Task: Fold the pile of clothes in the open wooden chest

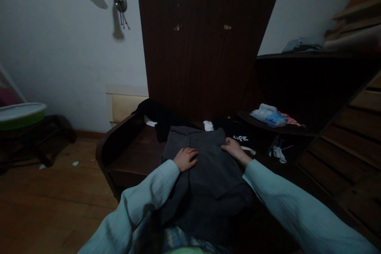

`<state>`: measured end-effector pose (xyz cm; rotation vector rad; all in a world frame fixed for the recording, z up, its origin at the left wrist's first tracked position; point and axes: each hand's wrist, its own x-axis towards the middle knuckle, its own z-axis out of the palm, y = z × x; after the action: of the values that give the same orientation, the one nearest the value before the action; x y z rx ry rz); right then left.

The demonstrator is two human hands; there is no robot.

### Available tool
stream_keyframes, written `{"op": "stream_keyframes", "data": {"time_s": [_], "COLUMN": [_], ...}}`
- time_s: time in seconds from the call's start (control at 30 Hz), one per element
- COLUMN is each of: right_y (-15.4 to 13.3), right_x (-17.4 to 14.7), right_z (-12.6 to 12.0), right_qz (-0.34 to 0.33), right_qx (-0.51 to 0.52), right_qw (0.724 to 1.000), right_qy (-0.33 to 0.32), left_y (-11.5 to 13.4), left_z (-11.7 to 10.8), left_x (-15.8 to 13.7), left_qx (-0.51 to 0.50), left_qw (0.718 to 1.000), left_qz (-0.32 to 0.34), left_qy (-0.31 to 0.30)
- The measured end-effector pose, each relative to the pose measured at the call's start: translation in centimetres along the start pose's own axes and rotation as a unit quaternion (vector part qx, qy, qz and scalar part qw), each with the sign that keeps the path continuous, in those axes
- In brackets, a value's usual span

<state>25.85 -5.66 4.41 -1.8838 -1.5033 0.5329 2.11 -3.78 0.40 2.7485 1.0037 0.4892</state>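
grey garment point(208, 162) has l hand point(185, 159) spread flat atop, r hand point(236, 151) prob. pinching edge.

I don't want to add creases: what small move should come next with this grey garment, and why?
Probably smooth the grey garment toward the wearer with the left hand, the right hand steadying its right edge: the left already lies on the cloth, and folds show on the near side.
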Motion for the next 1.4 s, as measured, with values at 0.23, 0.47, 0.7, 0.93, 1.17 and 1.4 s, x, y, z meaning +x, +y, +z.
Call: {"op": "stream_keyframes", "data": {"time_s": [0.23,0.47,0.7,0.93,1.17,1.4], "right_y": [-6.9,-7.0,-2.0,1.5,-1.4,-5.6], "right_x": [-0.9,-0.3,-5.7,-13.3,-13.7,-19.0], "right_z": [7.0,7.1,0.2,0.8,-2.2,-0.2], "right_qz": [-0.114,-0.107,-0.050,-0.135,-0.124,-0.387], "right_qx": [-0.159,-0.080,0.028,-0.133,-0.116,-0.092], "right_qw": [0.980,0.975,0.945,0.958,0.985,0.816], "right_qy": [-0.045,-0.176,-0.321,-0.214,-0.018,-0.419], "left_y": [-0.1,-1.0,-1.4,-1.7,-2.1,-2.3], "left_z": [0.2,-0.8,-0.7,-0.2,-0.7,-0.3], "left_x": [0.0,1.2,3.3,3.1,3.0,2.9], "left_qx": [-0.175,-0.265,-0.261,-0.514,-0.625,-0.588], "left_qw": [0.977,0.955,0.952,0.834,0.754,0.779], "left_qz": [-0.043,-0.122,-0.159,-0.198,-0.185,-0.202], "left_qy": [0.116,0.052,-0.026,0.035,0.075,0.080]}}
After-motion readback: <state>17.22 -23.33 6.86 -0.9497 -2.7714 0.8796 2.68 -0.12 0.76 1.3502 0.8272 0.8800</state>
